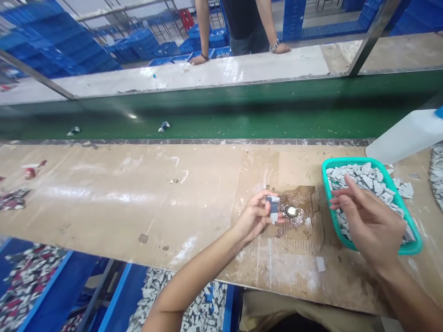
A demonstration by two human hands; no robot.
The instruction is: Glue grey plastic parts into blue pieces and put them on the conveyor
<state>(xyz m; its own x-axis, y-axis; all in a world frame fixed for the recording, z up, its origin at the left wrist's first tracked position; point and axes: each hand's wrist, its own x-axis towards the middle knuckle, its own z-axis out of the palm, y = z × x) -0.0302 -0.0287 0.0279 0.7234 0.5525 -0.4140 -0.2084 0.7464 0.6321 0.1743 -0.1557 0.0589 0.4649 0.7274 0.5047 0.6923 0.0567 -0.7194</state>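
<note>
At lower left, below the table edge, can see a blue bin (117, 295) filled with small grey and white pieces. At right, holds the right hand (372, 221) loosely open above a turquoise basket (349, 161) of grey and white pieces, fingers extended toward the left; cannot tell whether touching the contents. Right of center, grips a small dark-blue and white piece (273, 210) in the left hand (254, 216), pinched between thumb and fingers, over the tan tabletop (138, 203). Just right of this grip, can see a wet brownish patch (301, 198) with a shiny spot. Farther, at right, can see a white bottle (404, 136), tilted in view. Across the upper middle, can see a green belt (242, 110) bearing two small pieces (164, 126). At top center, can see another person (242, 23), hands resting on a white ledge (242, 69); beyond, at upper left, stacked blue crates (58, 41).
</note>
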